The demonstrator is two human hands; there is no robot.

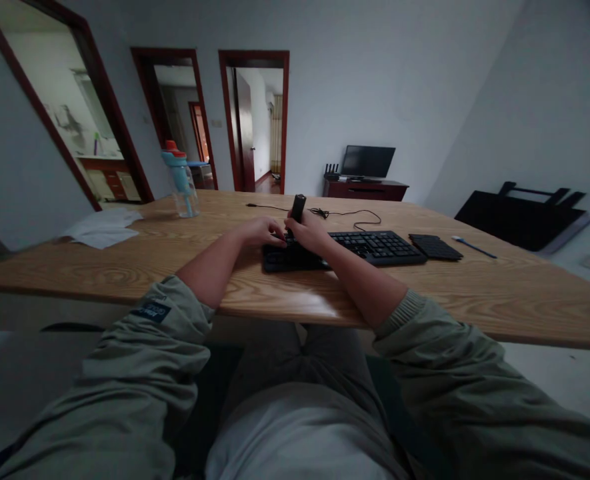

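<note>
Right hand (309, 231) is gripping an upright black object (299, 208) above the keyboard (392, 248), which is lying on the counter (185, 257). Left hand (257, 232) is working beside it, fingers bending, grip unclear. Handling is underway; portions done and remaining aren't showing.

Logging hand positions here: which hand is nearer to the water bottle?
Left. The left hand is at the left end of the keyboard, on the side toward the bottle; the right hand is farther right, holding a black object.
</note>
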